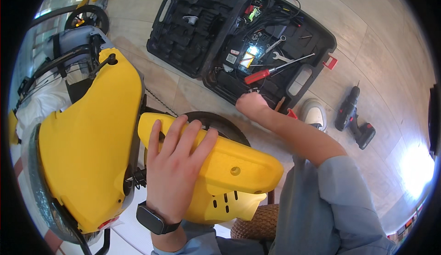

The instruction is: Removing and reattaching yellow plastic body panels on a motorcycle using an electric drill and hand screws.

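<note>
A yellow plastic cover [243, 165] with a round hole and several slots lies across my lap area, over a black wheel [225, 124]. My left hand [177, 163] rests on its upper face, fingers spread and stretched toward the far edge. Beyond it, my right hand [254, 104] reaches to the near edge of an open black tool case [212, 81]. Its fingers are curled and point away from me, so whatever they pinch is hidden. Close by in the case are a red-handled screwdriver [257, 76], an open-ended wrench [281, 56] and a lit device with a yellow screen [248, 60].
A large yellow-bodied vehicle [87, 140] with black tubing stands at the left. On the floor to the right lies a cordless drill [351, 112], beside my shoe [314, 113]. A woven brown seat [257, 223] shows below the cover. Another wheel [87, 20] is at upper left.
</note>
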The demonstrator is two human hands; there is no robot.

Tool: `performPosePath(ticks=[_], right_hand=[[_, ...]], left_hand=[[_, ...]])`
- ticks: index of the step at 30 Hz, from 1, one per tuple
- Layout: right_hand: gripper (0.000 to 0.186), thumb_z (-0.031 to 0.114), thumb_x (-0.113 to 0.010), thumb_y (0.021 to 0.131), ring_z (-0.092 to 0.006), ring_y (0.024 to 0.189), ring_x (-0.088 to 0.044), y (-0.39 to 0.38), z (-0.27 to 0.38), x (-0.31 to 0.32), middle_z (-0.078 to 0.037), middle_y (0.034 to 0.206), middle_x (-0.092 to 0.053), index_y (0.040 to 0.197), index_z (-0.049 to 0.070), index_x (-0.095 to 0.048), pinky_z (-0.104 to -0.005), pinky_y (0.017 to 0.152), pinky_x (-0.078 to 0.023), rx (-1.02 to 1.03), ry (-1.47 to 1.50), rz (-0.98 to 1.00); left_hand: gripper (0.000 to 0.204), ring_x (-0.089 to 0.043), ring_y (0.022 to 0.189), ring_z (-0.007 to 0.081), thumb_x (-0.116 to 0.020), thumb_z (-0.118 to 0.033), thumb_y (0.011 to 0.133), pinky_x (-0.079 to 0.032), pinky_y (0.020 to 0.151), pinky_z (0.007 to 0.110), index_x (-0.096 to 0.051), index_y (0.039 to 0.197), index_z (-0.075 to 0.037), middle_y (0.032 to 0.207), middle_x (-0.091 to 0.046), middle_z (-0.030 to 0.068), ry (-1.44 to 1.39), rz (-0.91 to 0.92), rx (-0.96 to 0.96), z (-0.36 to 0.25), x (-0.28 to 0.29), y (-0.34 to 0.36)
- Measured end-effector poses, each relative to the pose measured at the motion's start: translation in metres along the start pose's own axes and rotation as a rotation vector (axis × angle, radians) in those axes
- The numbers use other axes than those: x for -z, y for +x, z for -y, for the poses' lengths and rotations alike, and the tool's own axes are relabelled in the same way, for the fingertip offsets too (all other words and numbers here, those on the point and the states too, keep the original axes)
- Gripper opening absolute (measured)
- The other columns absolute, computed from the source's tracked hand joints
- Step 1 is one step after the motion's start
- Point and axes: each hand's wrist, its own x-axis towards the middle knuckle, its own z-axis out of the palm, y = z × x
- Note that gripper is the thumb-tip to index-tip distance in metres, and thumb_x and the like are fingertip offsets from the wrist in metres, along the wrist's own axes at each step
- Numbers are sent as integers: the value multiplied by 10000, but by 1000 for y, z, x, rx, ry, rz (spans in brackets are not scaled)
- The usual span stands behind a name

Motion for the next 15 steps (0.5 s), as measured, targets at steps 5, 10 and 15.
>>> performPosePath(ticks=[5,10,15], right_hand=[[151,132,-670,879,-276,793,-707,-65,6,93,-109,865,-712,986,33,-709,-345,681,-550,-189,1054,-381],[66,99,-712,875,-252,902,-614,-167,9,187,-109,987,-632,938,86,-698,-329,832,-489,-3,1616,-262],[115,77,-746,809,-358,1189,-462,-172,28,194,-149,1257,-514,905,83,-683,-417,993,-409,215,929,-405]], left_hand=[[402,-505,1269,268,-560,-145,840,-300,1132,534,-621,1236,-173,1236,-587,66,48,-1,16,8,-7,-4],[398,-520,1247,264,-569,-145,836,-320,1112,522,-617,1231,-169,1220,-592,62,25,-75,33,-1,-16,8],[395,-523,1247,250,-587,-152,827,-332,1092,520,-619,1220,-169,1215,-601,53,-22,-103,66,-12,-15,11]])
